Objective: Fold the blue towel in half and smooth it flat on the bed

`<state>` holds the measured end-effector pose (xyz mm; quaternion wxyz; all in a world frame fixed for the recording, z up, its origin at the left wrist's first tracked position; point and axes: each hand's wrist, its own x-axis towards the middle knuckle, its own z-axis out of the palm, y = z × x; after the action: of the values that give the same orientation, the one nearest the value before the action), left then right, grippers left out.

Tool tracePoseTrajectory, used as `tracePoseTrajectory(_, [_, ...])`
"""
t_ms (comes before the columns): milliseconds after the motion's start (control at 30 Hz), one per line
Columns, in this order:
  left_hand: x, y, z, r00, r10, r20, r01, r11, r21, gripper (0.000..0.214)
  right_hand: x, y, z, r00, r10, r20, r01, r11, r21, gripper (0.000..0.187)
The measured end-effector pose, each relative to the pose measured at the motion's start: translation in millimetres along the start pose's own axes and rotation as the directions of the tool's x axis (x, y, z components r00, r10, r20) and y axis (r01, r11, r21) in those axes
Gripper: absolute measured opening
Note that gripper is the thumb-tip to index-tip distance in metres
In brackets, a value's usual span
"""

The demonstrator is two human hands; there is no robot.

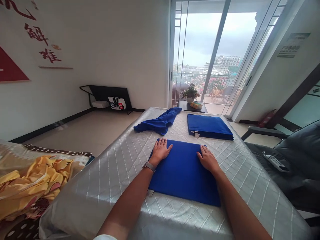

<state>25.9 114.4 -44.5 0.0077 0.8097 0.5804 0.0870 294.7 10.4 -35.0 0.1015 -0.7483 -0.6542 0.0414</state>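
Observation:
A flat blue fabric piece point(183, 176), roughly square with a small white tag at its near left corner, lies on the silver quilted table cover point(120, 170). My left hand point(162, 150), with a band on the wrist, rests open on its far left corner, fingers spread. On the far right edge my right hand point(207, 158) lies open, palm down. Beyond it sits a neat stack of folded blue fabric point(208, 125) with white tags on its near edge. A crumpled blue cloth point(160, 122) is bunched at the far left of the table.
Yellow patterned bedding point(45, 180) is heaped at the left. A black armchair point(290, 156) with a remote-like device point(277, 162) stands right. Behind the table, a small dark table point(183, 106) bears a potted plant point(191, 92). A black folded frame point(110, 95) leans by the wall.

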Motion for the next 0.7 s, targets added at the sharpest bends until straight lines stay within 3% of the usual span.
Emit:
tracePoseTrajectory(233, [0.0, 0.0, 0.5, 1.000, -0.024, 0.020, 0.024, 1.000, 0.002, 0.076, 4.9, -9.1, -2.2, 0.994, 0.076, 0.077, -0.073, 0.996, -0.046, 0.068])
tracePoseTrajectory(500, [1.1, 7.5, -12.6, 0.995, -0.076, 0.061, 0.071, 0.994, 0.083, 0.077, 0.6, -13.1, -4.3, 0.995, 0.089, 0.050, -0.089, 0.996, -0.015, 0.068])
tracePoseTrajectory(600, [3.2, 35.5, -21.6, 0.997, -0.074, 0.025, 0.072, 0.993, 0.096, 0.080, 0.9, -14.0, -3.7, 0.996, 0.088, 0.035, -0.087, 0.996, -0.014, 0.068])
tracePoseTrajectory(700, [2.8, 89.4, -23.5, 0.987, 0.161, -0.002, -0.161, 0.987, -0.015, 0.076, 1.0, -12.7, -1.6, 0.996, 0.083, 0.026, -0.082, 0.996, -0.022, 0.067])
